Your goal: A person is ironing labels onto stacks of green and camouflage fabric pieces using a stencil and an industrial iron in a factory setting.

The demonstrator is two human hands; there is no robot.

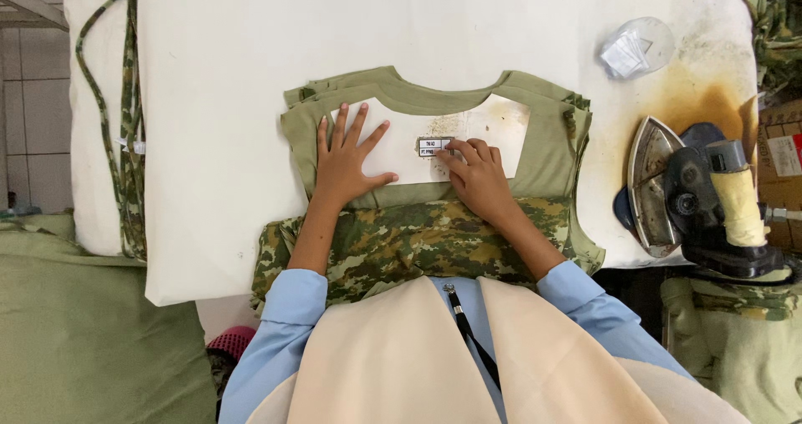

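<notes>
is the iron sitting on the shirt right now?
No, the iron rests tipped on its side on the scorched right edge of the white pad, apart from the olive shirt under both hands.

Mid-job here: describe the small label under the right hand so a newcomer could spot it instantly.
On the white padded table lies an olive shirt with a white card inside its neck. The small label sits at the card's middle, under the right hand fingertips: the only dark-bordered rectangle there.

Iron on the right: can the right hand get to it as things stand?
Probably yes. The right hand rests on the small label on the shirt, holding nothing. The iron stands on its rest beside the shirt, and only bare white pad lies between.
</notes>
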